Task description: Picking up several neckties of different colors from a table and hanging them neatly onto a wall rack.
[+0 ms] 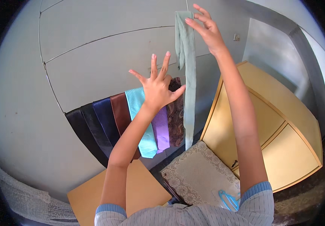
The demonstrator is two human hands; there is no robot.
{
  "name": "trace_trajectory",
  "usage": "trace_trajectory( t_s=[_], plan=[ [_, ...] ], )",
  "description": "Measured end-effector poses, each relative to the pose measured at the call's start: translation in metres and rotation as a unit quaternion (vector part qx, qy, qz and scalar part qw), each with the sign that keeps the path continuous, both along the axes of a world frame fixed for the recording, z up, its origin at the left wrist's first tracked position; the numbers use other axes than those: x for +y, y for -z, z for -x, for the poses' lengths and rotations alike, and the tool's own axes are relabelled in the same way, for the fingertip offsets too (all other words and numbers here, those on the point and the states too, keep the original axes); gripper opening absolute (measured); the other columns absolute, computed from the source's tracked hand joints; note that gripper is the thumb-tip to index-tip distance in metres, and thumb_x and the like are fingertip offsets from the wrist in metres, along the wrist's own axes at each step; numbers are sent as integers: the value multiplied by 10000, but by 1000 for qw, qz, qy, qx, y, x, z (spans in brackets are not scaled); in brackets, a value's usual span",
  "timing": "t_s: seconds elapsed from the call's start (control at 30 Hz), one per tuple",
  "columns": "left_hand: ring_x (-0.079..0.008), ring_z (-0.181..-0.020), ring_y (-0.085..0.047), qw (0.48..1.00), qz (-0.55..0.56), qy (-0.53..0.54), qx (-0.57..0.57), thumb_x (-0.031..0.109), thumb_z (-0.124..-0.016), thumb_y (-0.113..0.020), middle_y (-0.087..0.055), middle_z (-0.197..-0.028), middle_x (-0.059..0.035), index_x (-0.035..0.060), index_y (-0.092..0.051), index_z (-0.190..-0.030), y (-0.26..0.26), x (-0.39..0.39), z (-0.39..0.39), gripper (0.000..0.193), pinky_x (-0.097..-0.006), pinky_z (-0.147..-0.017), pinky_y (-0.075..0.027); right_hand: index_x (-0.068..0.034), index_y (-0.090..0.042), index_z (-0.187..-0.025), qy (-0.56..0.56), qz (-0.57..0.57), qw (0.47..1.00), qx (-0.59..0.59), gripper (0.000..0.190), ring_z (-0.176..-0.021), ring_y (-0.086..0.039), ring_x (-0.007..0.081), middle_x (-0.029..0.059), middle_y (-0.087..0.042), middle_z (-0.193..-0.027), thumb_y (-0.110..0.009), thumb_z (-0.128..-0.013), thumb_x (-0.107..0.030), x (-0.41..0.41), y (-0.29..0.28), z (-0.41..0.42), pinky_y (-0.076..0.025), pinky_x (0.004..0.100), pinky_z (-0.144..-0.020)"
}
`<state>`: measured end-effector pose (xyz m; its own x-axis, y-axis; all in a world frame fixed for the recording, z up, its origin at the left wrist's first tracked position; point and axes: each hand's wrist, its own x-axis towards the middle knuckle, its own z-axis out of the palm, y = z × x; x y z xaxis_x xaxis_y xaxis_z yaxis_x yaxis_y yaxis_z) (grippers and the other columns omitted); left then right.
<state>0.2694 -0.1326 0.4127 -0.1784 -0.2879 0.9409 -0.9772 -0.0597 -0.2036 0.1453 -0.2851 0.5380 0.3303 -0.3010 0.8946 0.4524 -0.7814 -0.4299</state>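
Note:
A pale green fabric strip, seemingly a necktie [190, 65], hangs folded over the upper rack bar at its right end. My right hand [206, 25] is raised beside its top fold, thumb and fingers apart; whether a fingertip touches the cloth is unclear. My left hand [160, 84] is spread lower down, with its thumb near the hanging strip and nothing in it. Behind and around it, a lower bar carries neckties: black [84, 135], navy [106, 118], brown [120, 110], turquoise [148, 144], purple [161, 132] and dark paisley [176, 124].
The thin metal rack [108, 36] stands against a grey wall. Below are a light wooden board [145, 186] and a lace-covered surface [199, 172] bearing a blue plastic hanger [229, 199]. A yellow wooden cabinet [286, 141] stands at the right.

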Motion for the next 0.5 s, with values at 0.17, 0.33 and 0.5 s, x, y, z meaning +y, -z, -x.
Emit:
trace_trajectory(
  t_s=[0.17,0.33,0.5],
  plan=[
    [-307,-1354,-97,1000,-21,-7,6,455,-673,-599,-335,-1402,-18,89,-570,-524,-4,10,6,397,-694,-892,164,-142,-686,-891,147,136,979,-27,352,-1320,58,415,51,-257,-1396,-719,-685,-425,-8,24,-8,85,703,-920],
    [-328,-1354,-81,999,-33,-11,6,442,-690,-609,-357,-1390,-37,96,-612,-558,-4,12,7,370,-664,-908,181,-170,-690,-829,255,188,948,16,295,-1312,44,435,42,-249,-1393,-712,-687,-427,4,39,-9,34,739,-899],
    [-297,-1355,-98,999,34,12,-13,440,-743,-612,-345,-1395,0,95,-528,-476,-2,2,5,443,-716,-881,143,-174,-693,-826,273,198,941,31,292,-1310,43,439,44,-253,-1390,-713,-685,-429,5,48,-8,17,749,-893]
  ],
)
